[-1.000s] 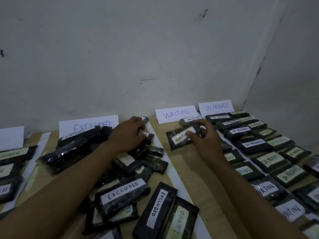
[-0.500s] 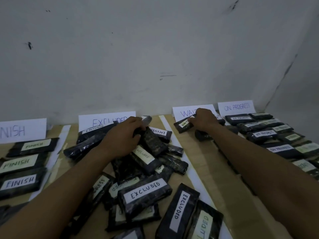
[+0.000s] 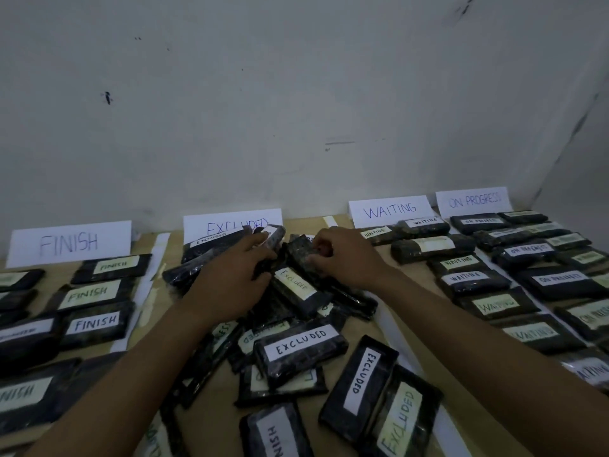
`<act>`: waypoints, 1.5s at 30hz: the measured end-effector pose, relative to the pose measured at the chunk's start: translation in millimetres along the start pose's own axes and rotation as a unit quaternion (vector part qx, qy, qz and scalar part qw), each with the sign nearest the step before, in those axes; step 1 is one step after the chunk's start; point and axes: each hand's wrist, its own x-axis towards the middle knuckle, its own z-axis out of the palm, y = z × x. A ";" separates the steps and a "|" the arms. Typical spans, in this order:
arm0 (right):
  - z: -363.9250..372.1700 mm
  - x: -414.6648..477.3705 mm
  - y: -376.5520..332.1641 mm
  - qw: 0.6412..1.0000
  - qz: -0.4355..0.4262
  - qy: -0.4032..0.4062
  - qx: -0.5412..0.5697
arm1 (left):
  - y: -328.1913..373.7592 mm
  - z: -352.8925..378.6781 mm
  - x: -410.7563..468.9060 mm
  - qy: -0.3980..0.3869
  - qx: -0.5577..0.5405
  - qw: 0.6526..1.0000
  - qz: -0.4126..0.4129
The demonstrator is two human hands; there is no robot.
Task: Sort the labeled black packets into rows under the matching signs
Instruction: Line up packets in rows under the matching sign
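L grip (image 3: 230,282) is curled round a black packet (image 3: 276,235), tilted up just under the EXCLUDED sign (image 3: 230,222) at 12 o'clock. R grip (image 3: 346,258), close beside it at approx 1 o'clock, pinches the end of a second packet (image 3: 298,250) atop the loose heap (image 3: 296,351); can't read its label. The heap sits mid-counter (image 3: 217,413) w/ mostly EXCLUDED labels. WAITING rows (image 3: 474,278) lie at 2 o'clock, ON PROGRESS rows (image 3: 560,278) at 3, FINISH rows (image 3: 95,324) at 9.
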 end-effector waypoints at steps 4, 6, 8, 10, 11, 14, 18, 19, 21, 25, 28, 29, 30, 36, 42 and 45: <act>14.2 2.2 -12.6 0.997 0.063 -0.009 -0.041 | -0.3 1.0 -18.8 -0.007 0.005 1.000 -0.011; 13.4 1.2 -17.2 0.995 0.093 0.001 -0.025 | -1.9 3.1 -25.8 -0.010 0.004 1.000 -0.011; 10.5 -2.0 -20.6 0.993 0.116 0.030 0.002 | -2.4 4.8 -32.2 -0.014 -0.001 1.000 -0.008; 6.0 -6.2 -22.9 0.985 0.133 0.081 0.078 | -1.3 4.7 -38.0 -0.005 -0.010 1.000 -0.005; 3.0 -7.2 -24.0 0.974 0.144 0.110 0.134 | -0.6 3.9 -40.6 0.002 -0.016 1.000 -0.006; -12.4 -13.7 -29.6 0.881 0.221 0.145 0.392 | 3.3 1.2 -47.7 0.016 -0.022 1.000 -0.001; -27.4 -36.1 -39.0 0.779 0.221 0.089 0.580 | 9.8 1.8 -56.5 0.015 -0.036 0.999 0.005; -27.9 -41.6 -39.5 0.773 0.212 0.078 0.593 | 11.6 2.8 -58.7 0.015 -0.037 0.999 0.002; -29.0 -52.4 -39.6 0.755 0.202 0.056 0.621 | 15.0 5.4 -62.8 0.020 -0.038 0.999 -0.002; -28.9 -72.4 -34.2 0.744 0.193 0.020 0.640 | 18.9 9.3 -67.9 0.020 -0.039 0.999 -0.012; -30.9 -82.9 -25.4 0.789 0.201 0.026 0.579 | 20.6 12.2 -68.2 0.025 -0.045 0.998 -0.021; -33.7 -85.4 -22.3 0.810 0.207 0.035 0.548 | 21.1 13.3 -67.9 0.022 -0.044 0.999 -0.021; -37.3 -86.6 -17.1 0.833 0.212 0.045 0.510 | 21.1 14.5 -67.6 0.018 -0.041 0.999 -0.019; -72.3 -81.1 32.6 0.921 0.215 0.129 0.298 | 18.9 20.8 -65.7 -0.003 -0.028 1.000 -0.004; -95.1 -82.3 69.2 0.975 0.204 0.052 0.072 | 18.1 26.1 -63.7 0.003 -0.011 1.000 0.004; -82.8 -80.7 84.6 0.983 0.180 0.010 -0.032 | 17.5 26.3 -64.1 -0.003 -0.003 1.000 0.004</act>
